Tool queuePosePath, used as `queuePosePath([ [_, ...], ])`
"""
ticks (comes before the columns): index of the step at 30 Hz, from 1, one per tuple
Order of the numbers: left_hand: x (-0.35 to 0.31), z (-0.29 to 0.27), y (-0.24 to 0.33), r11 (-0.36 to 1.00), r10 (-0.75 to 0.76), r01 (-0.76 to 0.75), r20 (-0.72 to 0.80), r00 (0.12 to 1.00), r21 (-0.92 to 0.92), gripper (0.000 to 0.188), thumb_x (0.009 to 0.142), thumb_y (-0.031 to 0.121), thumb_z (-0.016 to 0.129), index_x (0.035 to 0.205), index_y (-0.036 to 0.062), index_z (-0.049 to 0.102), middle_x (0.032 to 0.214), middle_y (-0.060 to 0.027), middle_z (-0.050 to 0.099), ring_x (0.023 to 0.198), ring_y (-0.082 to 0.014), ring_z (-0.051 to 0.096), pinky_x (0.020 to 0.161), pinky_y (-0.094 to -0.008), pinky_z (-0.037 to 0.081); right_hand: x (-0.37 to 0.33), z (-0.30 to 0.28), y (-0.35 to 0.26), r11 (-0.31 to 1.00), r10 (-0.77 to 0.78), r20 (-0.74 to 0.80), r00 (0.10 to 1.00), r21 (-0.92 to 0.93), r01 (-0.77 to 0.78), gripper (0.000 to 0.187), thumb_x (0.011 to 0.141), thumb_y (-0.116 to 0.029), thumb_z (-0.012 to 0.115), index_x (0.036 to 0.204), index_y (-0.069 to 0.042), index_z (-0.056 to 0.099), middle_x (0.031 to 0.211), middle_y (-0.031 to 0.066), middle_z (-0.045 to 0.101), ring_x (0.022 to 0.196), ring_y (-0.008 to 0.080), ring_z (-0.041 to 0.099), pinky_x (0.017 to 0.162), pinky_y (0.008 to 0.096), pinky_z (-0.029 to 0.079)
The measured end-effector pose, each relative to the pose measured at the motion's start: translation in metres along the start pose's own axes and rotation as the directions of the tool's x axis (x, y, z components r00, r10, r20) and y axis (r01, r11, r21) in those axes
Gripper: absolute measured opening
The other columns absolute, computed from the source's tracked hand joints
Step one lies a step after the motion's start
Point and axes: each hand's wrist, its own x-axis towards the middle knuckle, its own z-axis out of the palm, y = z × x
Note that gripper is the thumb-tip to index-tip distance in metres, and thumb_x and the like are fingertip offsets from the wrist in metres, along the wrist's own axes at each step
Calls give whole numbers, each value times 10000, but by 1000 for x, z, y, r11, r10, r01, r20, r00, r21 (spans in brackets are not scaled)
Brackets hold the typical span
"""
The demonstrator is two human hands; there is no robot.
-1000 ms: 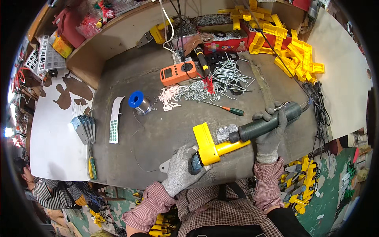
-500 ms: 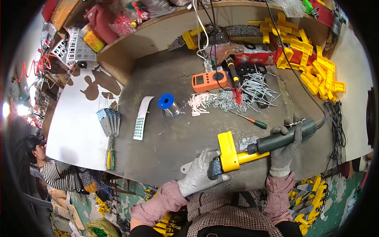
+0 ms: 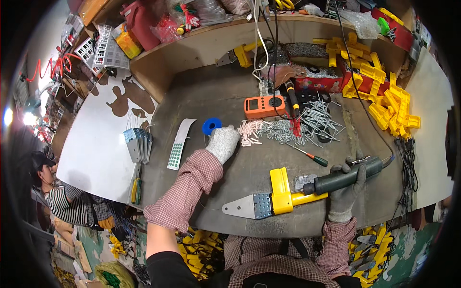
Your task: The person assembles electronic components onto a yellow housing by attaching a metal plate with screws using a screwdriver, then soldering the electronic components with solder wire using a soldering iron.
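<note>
My right hand (image 3: 346, 189), in a grey glove, is wrapped round a dark corded electric screwdriver (image 3: 338, 178). The screwdriver's tip meets the yellow plastic handle (image 3: 282, 194) of a tool lying on the table, which has a pointed grey metal plate (image 3: 242, 208) with a speckled blue-grey section. My left hand (image 3: 224, 145), gloved too, is closed with curled fingers between the blue-ended wire spool (image 3: 211, 126) and a heap of small pinkish pins (image 3: 249, 132). Its fingertips are mostly hidden, so anything in them cannot be made out.
Loose screws (image 3: 314, 122), an orange meter (image 3: 261, 106) and a green-handled screwdriver (image 3: 314, 157) lie beyond my hands. Yellow plastic parts (image 3: 391, 103) pile up at the right. Metal plates (image 3: 138, 144) and a sticker strip (image 3: 180, 144) are at the left. A person (image 3: 67, 201) sits far left.
My left hand has let go of the yellow-handled tool and moved up and left to the spool and pinkish pins. My right hand still holds the electric screwdriver at the handle.
</note>
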Motion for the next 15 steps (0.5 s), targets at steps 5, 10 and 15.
queuePosePath([
  [5,-72,-39,49,880,-156,-3,-296,942,-474,194,783,163,669,872,24,567,945,-161,606,814,-315,648,708,-426,542,1,-5,-1,999,25,20,999,37,-26,447,946,-265,654,1322,-103,474,1032,83,589,845,141,596,861,361,511],
  [10,-154,-16,119,344,-297,-25,-134,945,-939,286,728,83,737,931,75,536,989,-122,593,865,-317,616,754,-418,512,3,-7,-3,999,53,14,999,3,-53,437,932,-261,672,1293,-114,476,1043,86,580,836,144,586,873,375,498],
  [15,-154,1,132,263,-316,-106,-190,930,-959,389,665,42,793,963,99,550,1026,-110,600,911,-320,607,809,-427,491,1,-7,-2,991,72,109,991,108,-84,364,940,-245,664,1239,-117,499,1027,71,557,836,145,564,901,374,484],
])
